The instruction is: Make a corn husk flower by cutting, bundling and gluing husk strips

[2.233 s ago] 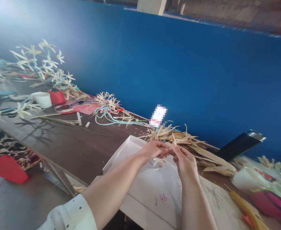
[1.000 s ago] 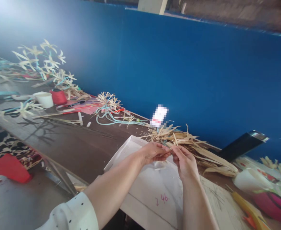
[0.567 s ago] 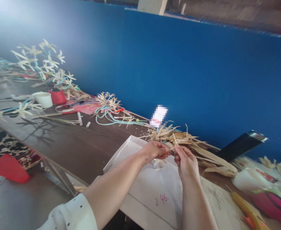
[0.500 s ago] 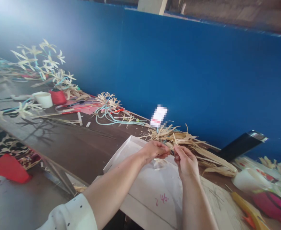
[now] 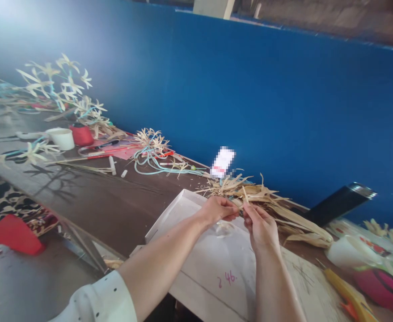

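My left hand [image 5: 218,209] and my right hand [image 5: 260,228] meet above a white cardboard box lid [image 5: 196,250], fingertips pinched together on a thin tan straw strip [image 5: 239,209]. Both hands are closed in a pinch on it. Just behind them lies a heap of dried straw leaves [image 5: 266,202]. A small clear shape rests on the lid under my left hand; I cannot make out what it is.
The dark wooden table [image 5: 92,197] runs along a blue wall [image 5: 250,98]. Straw flowers [image 5: 58,85], a white cup [image 5: 61,138], a red spool [image 5: 81,134] and turquoise cords [image 5: 149,165] lie at the left. A black flask [image 5: 337,203], white cup [image 5: 345,250] and yellow tool [image 5: 347,293] sit right.
Both hands stay pinched on the straw strip above the lid, with only slight finger shifts. The view has drifted a little.
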The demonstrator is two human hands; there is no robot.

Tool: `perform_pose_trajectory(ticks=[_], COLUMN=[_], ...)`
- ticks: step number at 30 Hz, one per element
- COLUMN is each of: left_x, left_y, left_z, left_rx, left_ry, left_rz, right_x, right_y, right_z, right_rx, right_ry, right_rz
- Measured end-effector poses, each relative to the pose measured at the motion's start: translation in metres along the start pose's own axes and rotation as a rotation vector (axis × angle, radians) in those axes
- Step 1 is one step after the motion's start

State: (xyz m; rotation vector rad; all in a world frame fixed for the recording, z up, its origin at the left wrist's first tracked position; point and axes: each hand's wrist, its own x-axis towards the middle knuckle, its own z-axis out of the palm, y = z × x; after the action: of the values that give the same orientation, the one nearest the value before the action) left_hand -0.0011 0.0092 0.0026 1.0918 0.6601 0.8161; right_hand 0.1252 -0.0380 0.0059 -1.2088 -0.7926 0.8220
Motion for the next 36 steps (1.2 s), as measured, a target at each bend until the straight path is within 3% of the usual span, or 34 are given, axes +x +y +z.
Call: perform_pose_trajectory(ticks=[14, 36], left_x=[0.0003, -0.0041], left_y=[-0.0018, -0.0006], left_z=[-0.0014, 0.0048], left_rx=[0.05, -0.117], left_ry=[0.003, 0.002], left_rz=[0.026, 0.007], right_x=[-0.0013, -0.0011], right_y=[-0.0011, -0.0018], right_z=[0.0013, 0.0015], right_rx=[0.004, 0.025], right_ry=[-0.005, -0.039], right_rz=[0.008, 0.007])
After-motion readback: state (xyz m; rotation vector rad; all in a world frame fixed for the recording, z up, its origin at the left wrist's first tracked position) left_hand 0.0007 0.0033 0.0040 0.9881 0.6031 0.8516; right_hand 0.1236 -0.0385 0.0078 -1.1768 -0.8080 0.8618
